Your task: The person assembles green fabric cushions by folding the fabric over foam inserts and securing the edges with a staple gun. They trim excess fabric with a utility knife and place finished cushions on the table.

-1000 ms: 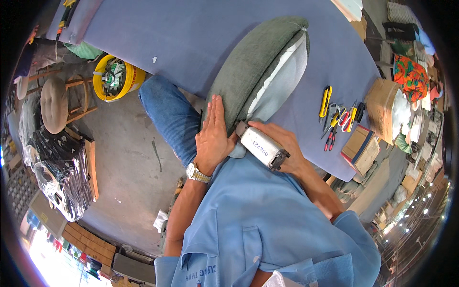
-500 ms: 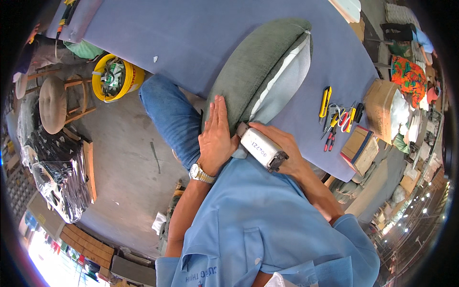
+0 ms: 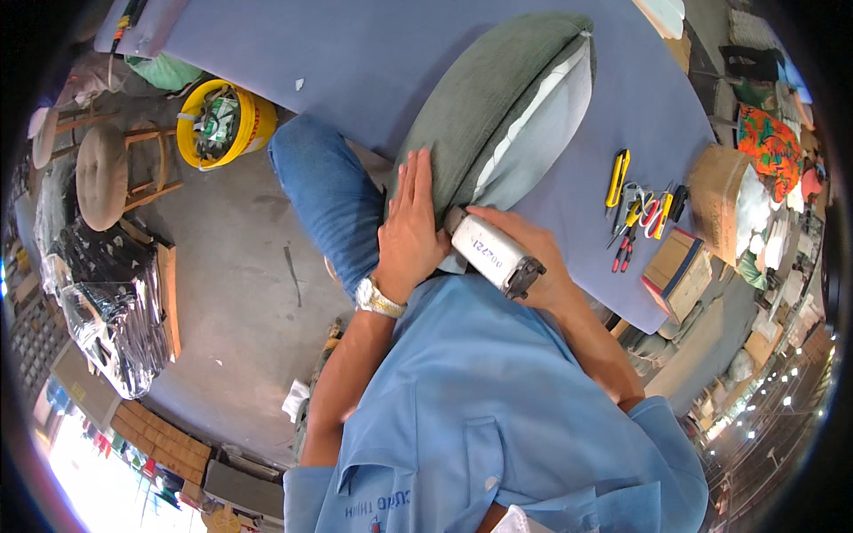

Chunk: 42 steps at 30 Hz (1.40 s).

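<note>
Here, one blue table [image 3: 373, 53] is seen, with one green cushion [image 3: 484, 107] lying on it at its near edge. The left hand [image 3: 410, 226] is laid flat and open against the cushion's near end, fingers straight. One white tool [image 3: 491, 256] is gripped by the right hand [image 3: 524, 253], its tip touching the cushion's pale side. One yellow bucket [image 3: 218, 124] and two stools [image 3: 102, 173] are seen on the floor. One yellow knife [image 3: 617, 176] lies on the table, beside several small hand tools [image 3: 644, 218], too jumbled to be counted.
</note>
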{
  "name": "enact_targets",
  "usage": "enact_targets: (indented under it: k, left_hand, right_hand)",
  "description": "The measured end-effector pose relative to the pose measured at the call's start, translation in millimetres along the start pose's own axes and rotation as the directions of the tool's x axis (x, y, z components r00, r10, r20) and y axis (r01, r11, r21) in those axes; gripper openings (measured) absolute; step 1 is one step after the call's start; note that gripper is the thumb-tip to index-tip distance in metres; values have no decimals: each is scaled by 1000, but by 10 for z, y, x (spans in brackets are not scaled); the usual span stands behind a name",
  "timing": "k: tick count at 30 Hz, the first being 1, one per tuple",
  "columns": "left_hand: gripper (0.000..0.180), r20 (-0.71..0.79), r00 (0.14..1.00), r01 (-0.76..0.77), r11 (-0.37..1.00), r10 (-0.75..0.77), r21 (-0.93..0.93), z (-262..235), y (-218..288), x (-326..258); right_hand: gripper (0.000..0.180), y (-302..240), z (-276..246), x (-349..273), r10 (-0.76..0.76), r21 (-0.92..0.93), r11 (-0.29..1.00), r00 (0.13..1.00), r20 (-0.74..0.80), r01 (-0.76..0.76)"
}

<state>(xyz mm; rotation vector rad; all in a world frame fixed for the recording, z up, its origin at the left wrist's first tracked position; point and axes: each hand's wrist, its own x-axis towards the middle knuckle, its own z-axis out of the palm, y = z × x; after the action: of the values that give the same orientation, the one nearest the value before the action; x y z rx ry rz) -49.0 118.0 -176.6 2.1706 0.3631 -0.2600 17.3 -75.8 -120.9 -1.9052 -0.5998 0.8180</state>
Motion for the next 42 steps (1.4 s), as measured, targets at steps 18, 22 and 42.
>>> enact_targets:
  k: [18, 22, 42]
  left_hand:
    - [98, -16, 995, 97, 995, -96, 25, -289, -56, -306]
    - [99, -68, 996, 58, 996, -53, 61, -214, -107, -306]
    - [100, -160, 987, 46, 993, -28, 109, 51, -69, -331]
  right_hand:
    - [79, -4, 166, 127, -278, -93, 958, 959, -63, 271]
    - [78, -55, 182, 88, -271, -70, 961, 960, -67, 266]
    - [72, -119, 49, 35, -110, -93, 989, 993, 29, 112]
